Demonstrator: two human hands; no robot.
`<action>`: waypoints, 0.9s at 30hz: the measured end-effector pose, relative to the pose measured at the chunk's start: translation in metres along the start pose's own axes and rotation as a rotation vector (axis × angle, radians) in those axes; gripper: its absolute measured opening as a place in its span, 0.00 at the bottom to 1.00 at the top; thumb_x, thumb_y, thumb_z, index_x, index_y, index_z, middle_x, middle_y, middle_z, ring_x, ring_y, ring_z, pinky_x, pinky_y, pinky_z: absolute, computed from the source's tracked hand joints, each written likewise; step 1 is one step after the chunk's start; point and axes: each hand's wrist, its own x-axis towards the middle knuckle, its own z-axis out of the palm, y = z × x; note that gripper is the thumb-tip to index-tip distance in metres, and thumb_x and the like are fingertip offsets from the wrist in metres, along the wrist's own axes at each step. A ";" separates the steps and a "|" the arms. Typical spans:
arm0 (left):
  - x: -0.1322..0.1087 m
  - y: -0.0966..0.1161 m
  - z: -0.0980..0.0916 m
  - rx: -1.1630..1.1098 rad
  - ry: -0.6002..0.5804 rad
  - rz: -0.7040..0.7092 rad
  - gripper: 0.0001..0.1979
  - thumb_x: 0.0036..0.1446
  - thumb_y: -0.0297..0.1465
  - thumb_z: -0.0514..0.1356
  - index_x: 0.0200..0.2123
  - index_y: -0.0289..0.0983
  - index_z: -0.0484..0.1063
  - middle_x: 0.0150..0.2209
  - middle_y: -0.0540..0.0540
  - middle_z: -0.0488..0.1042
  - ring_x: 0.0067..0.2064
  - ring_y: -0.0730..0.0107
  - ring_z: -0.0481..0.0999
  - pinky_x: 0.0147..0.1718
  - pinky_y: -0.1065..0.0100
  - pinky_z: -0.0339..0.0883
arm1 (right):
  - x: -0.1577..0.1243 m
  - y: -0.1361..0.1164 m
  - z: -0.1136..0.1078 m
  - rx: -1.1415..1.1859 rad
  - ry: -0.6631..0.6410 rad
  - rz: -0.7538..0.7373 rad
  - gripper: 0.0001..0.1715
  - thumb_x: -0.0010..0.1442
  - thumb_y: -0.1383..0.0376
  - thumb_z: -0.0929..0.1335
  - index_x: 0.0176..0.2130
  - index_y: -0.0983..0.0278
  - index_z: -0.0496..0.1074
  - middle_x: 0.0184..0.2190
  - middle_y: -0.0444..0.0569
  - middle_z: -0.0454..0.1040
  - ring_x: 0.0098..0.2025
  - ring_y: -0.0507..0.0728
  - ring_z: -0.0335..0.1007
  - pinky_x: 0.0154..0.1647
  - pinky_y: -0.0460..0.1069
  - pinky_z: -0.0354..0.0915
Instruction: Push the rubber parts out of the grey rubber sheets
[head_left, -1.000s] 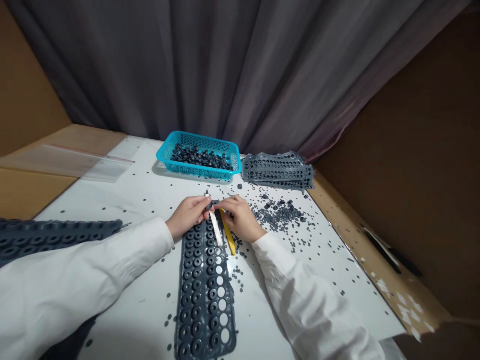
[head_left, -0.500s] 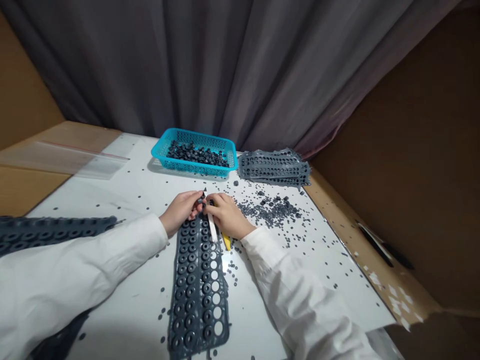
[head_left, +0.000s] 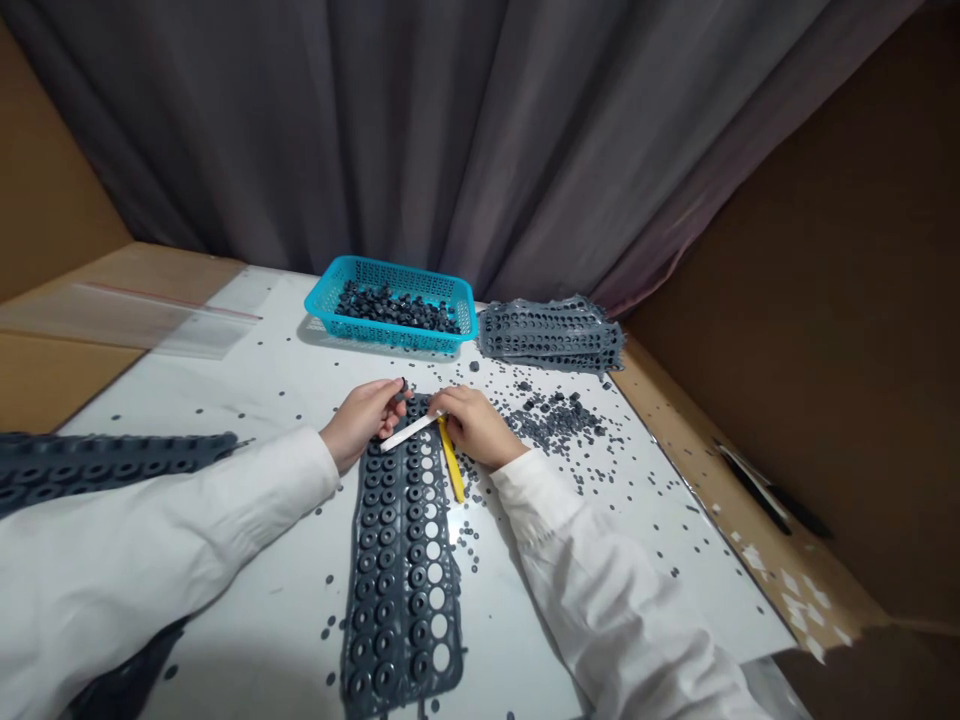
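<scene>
My left hand [head_left: 366, 424] is closed, its thumb and forefinger pinching a small dark rubber piece [head_left: 403, 384]. Opposite it, my right hand [head_left: 478, 422] has its fingers closed around a white stick-like tool [head_left: 409, 432], which slants down toward the left hand. A yellow stick [head_left: 451, 462] runs out from beneath the right fingers; whether they grip it too I cannot tell. Below both hands lies a dark rubber sheet [head_left: 402, 560] with rows of ring-shaped parts. Open round holes line much of its right edge. The hands cover part of its far end.
A blue basket [head_left: 390, 335] of small dark pieces stands at the back. Beside it lie stacked perforated sheets [head_left: 551, 335]. Tiny dark discs [head_left: 559, 420] are heaped and scattered at right. Another ringed sheet [head_left: 112, 465] and a clear plastic bag [head_left: 180, 320] lie left.
My right hand has drawn away to the right from the left one. The white tool has swung from nearly upright to a leftward slant. My left hand stays almost in place.
</scene>
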 end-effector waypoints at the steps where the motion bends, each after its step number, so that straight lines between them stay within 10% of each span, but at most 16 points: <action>1: 0.000 0.000 0.000 -0.002 -0.001 0.000 0.13 0.51 0.38 0.60 0.31 0.32 0.69 0.19 0.54 0.64 0.15 0.83 0.57 0.11 0.80 0.47 | 0.000 -0.001 0.000 -0.069 -0.008 0.013 0.19 0.51 0.80 0.60 0.38 0.63 0.69 0.36 0.49 0.71 0.41 0.57 0.63 0.44 0.51 0.57; 6: 0.002 -0.002 -0.001 -0.016 -0.006 -0.003 0.13 0.51 0.37 0.60 0.31 0.32 0.69 0.19 0.54 0.64 0.15 0.83 0.58 0.12 0.80 0.48 | 0.000 -0.006 -0.014 -0.200 0.034 0.009 0.13 0.60 0.74 0.60 0.39 0.64 0.70 0.34 0.52 0.71 0.40 0.58 0.64 0.41 0.52 0.59; 11: 0.001 -0.002 -0.001 -0.020 -0.007 -0.006 0.13 0.52 0.37 0.59 0.32 0.31 0.70 0.20 0.53 0.64 0.16 0.83 0.58 0.12 0.80 0.48 | -0.001 -0.012 -0.028 0.249 0.380 0.196 0.05 0.60 0.68 0.62 0.35 0.64 0.67 0.33 0.50 0.72 0.35 0.55 0.70 0.38 0.49 0.65; 27: 0.000 0.000 0.000 0.040 -0.018 -0.011 0.13 0.51 0.36 0.60 0.34 0.31 0.72 0.23 0.51 0.67 0.17 0.83 0.60 0.13 0.80 0.50 | -0.002 -0.022 -0.011 0.447 0.252 0.254 0.04 0.55 0.66 0.65 0.29 0.64 0.67 0.27 0.45 0.71 0.26 0.51 0.68 0.29 0.45 0.66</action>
